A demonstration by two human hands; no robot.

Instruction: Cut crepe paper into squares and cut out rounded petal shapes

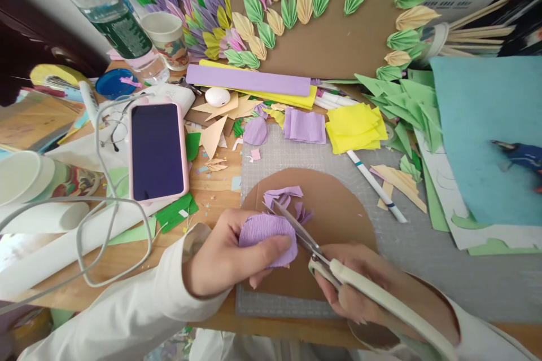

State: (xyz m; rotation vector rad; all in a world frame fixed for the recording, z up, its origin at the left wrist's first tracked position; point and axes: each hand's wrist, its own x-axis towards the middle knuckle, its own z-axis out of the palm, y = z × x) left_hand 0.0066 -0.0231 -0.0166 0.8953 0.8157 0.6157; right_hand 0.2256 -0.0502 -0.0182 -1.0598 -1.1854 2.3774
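Observation:
My left hand is closed around a folded wad of purple crepe paper, thumb on top. My right hand grips white-handled scissors, whose blades meet the paper's upper right edge. Both hands hover over a brown cardboard half-circle lying on a grey cutting mat. Cut purple scraps lie on the cardboard just beyond the blades.
A pink-cased phone and a white cable lie left. Stacks of purple and yellow crepe squares, a pen, green paper shapes, a blue sheet, a water bottle, cups and a folded-paper leaf display crowd the table.

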